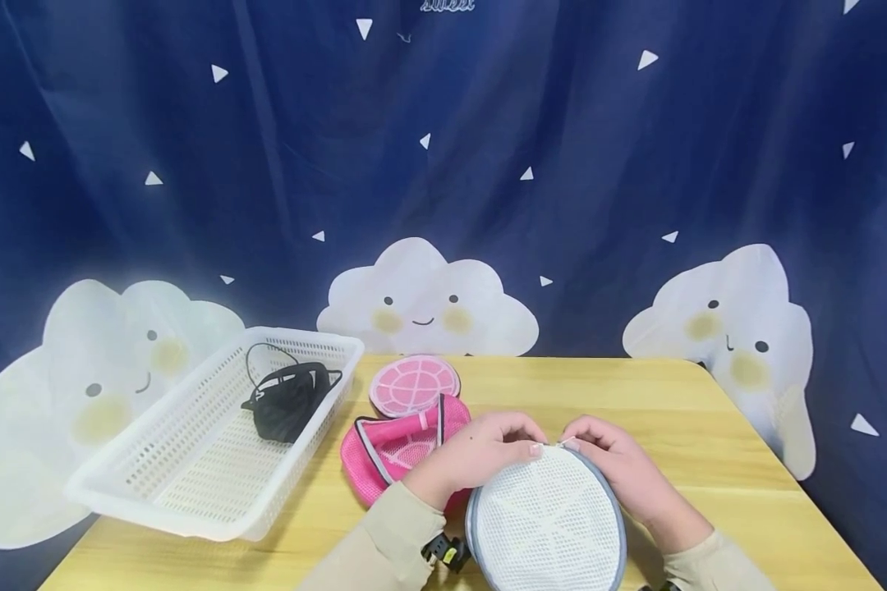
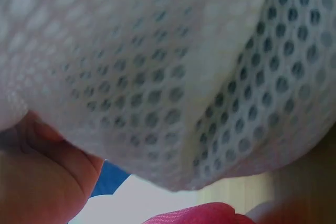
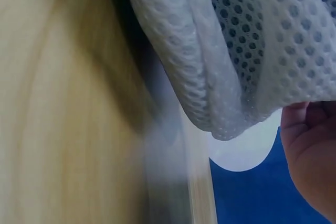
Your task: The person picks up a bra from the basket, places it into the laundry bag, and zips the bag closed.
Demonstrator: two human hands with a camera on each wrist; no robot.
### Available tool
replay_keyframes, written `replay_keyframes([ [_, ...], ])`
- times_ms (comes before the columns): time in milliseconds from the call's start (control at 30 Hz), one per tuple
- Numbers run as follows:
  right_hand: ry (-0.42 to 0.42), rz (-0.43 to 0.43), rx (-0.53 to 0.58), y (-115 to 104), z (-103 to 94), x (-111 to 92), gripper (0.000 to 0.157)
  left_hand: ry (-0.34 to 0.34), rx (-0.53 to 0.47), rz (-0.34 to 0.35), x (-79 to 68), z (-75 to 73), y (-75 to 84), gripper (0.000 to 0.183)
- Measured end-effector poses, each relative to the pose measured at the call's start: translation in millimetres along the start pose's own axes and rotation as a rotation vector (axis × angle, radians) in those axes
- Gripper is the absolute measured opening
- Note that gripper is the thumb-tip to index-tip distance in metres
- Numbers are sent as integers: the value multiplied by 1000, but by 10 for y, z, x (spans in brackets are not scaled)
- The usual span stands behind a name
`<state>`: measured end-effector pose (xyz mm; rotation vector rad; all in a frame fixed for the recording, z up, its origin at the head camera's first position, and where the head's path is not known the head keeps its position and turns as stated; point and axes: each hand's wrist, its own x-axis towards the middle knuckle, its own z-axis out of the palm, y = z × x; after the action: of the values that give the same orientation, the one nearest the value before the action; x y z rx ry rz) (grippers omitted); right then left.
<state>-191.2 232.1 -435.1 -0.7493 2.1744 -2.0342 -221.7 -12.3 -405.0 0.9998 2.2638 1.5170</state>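
Note:
A round white mesh laundry bag [image 1: 547,525] with a grey-blue rim is held up near the table's front edge. At its top edge my left hand [image 1: 480,451] pinches the rim between thumb and fingers. My right hand [image 1: 628,476] pinches the same edge just beside it, and a small pale bit sticks up between the two thumbs. Up close, white mesh [image 2: 142,87] fills most of the left wrist view, partly covering the fingertips. In the right wrist view, folded mesh [image 3: 178,51] hangs above the wooden table.
Left of the hands lies a pink mesh bag [image 1: 362,468] with dark and grey trim, partly behind my left forearm. Behind it is a pink round piece [image 1: 414,386]. A white plastic basket [image 1: 170,521] at the left holds a black strapped fabric item [image 1: 291,406].

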Motion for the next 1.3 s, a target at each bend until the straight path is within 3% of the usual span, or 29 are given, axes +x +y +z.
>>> replay_keyframes([
  [267,123,17,-44,46,0,-42,14,88,-67,-34,47,95,-62,9],
  [400,181,-41,-12,72,-20,-11,15,216,-24,-119,80,75,-115,8],
  [500,233,-81,3,79,-40,30,15,314,-61,-181,92,28,-155,8],
  [633,334,-64,-24,74,-59,73,16,364,-131,-197,101,-8,-150,8],
  [767,411,-7,-70,69,-59,60,18,320,-171,-186,92,23,-121,14],
  [933,430,29,-118,82,-41,36,19,111,-162,-160,53,19,-105,36],
  [1033,413,36,-127,86,-16,31,19,21,-105,-140,14,2,-80,35],
  [1300,331,-2,-160,56,42,21,13,7,-1,-66,-8,19,-25,12],
])
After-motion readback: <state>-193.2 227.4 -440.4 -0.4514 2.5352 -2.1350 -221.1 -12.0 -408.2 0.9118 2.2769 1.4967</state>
